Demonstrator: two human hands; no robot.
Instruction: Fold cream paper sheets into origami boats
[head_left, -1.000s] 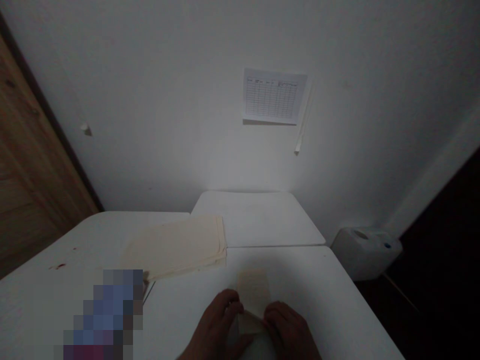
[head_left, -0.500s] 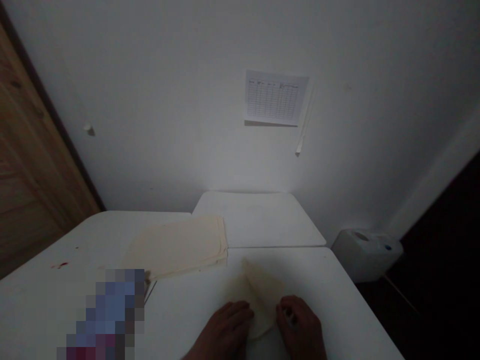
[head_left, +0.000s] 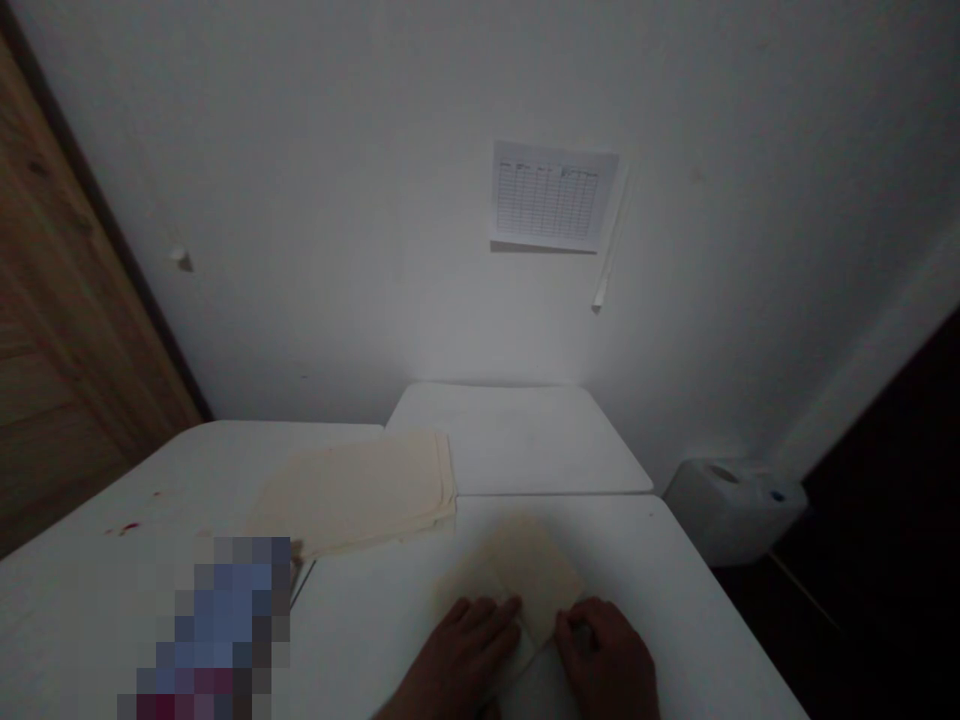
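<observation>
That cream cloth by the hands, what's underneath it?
The white table is under the cream cloth, and you can see the tabletop around its edges. The part right beneath the cloth is covered, so I can't see whether anything else is there.

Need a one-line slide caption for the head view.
Left hand and right hand rest on a folded cream cloth on a white table.

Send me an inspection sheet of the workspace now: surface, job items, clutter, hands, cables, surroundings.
Surface: white tabletops; small red stain on the left one.
Job's things: folded cream cloth under the hands; folded stack of cream cloth beyond it.
Clutter: pixelated blue patch hides an object.
Hands: left hand lies flat on the cloth; right hand rests at its near edge, fingers curled.
Cables: nothing seen.
Surroundings: white wall with paper chart; wooden panel; white plastic canister.
</observation>
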